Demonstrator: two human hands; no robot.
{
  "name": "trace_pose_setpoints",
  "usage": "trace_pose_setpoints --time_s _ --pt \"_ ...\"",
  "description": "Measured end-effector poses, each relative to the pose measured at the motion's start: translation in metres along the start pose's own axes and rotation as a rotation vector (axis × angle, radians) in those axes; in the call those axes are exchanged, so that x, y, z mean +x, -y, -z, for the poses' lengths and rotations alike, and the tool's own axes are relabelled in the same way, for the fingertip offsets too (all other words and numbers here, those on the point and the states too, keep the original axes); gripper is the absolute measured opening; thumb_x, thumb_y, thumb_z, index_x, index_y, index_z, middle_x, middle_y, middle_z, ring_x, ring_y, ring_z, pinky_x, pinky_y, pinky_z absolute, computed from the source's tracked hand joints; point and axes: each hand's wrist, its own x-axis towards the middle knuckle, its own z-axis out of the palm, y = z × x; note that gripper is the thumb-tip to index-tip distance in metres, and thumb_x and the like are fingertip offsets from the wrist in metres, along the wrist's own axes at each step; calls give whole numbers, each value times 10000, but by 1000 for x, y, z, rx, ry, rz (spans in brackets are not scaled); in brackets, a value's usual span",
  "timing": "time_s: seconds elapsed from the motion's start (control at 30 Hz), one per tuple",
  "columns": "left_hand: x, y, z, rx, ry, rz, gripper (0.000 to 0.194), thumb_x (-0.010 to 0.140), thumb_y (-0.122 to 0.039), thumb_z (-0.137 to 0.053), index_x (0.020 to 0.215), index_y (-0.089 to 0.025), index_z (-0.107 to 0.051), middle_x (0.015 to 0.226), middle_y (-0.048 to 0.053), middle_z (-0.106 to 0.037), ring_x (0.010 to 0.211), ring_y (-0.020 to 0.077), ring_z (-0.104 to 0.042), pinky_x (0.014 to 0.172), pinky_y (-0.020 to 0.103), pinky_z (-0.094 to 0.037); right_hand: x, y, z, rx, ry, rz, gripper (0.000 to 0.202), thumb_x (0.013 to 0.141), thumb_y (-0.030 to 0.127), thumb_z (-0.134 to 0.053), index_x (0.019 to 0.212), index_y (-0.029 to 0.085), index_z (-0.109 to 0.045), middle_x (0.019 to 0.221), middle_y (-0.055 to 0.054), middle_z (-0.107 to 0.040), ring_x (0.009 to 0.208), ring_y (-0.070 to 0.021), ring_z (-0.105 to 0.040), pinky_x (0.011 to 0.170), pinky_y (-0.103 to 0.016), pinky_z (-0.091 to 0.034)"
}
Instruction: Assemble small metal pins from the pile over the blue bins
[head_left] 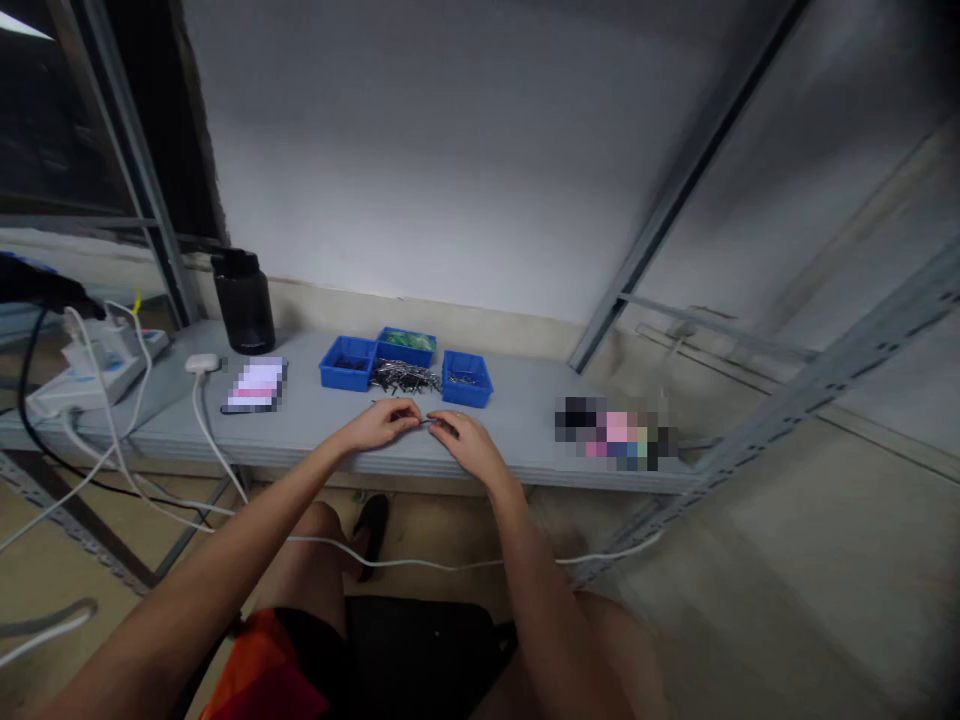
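Observation:
My left hand (384,424) and my right hand (463,438) meet near the front edge of the grey shelf, fingertips pinched on the two ends of one small thin dark piece (426,421). Just behind them lies a pile of thin metallic and dark pieces (406,377). Around the pile stand three blue bins: the left one (346,383) holds dark small parts, the back one (386,335) holds something green, and the right one (466,397) holds a few small parts.
A black bottle (246,305) stands at the back left, near a phone (255,385) and a white charger (202,364). Farther left is a power strip (101,385) with several cables. A pixelated item (616,430) lies at the right end of the shelf (525,440).

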Motion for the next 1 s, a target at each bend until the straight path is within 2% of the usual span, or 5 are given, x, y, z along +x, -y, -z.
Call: trace_pose_setpoints --time_s 0.17,0.37,0.47,0.57,1.0 --pt "0 -6 1 -46 26 13 232 866 -358 -512 872 -149 -612 835 40 -650 798 164 -580 751 270 -451 0 0 0 -32 29 58 194 917 256 -499 966 218 -683 970 -51 -705 899 -182 -625 833 -301 -445" --pt "-1 -6 -2 -21 -18 62 223 836 -345 -560 913 -157 -650 860 40 -682 807 167 -610 757 270 -458 -1 3 0 -58 10 7 181 912 243 -496 934 208 -672 895 -44 -701 824 -179 -622 771 -285 -438" --pt "0 -4 -4 65 -36 89 220 819 -342 -579 883 -155 -676 830 45 -699 784 173 -618 739 271 -457 -2 4 0 -75 -7 -4 171 909 246 -503 924 206 -669 901 -46 -701 830 -181 -622 770 -283 -432" --pt "0 -3 -4 119 -45 78 220 830 -328 -559 853 -151 -686 830 50 -706 778 175 -620 734 269 -456 -2 3 -1 -76 -14 4 168 909 254 -506 924 208 -667 916 -47 -702 841 -179 -621 781 -283 -432" --pt "0 1 -4 72 -67 70 230 830 -328 -573 901 -140 -686 837 56 -711 770 173 -630 729 260 -474 -1 1 -2 -89 -11 1 185 911 277 -496 938 218 -669 906 -49 -703 841 -186 -622 779 -292 -438"
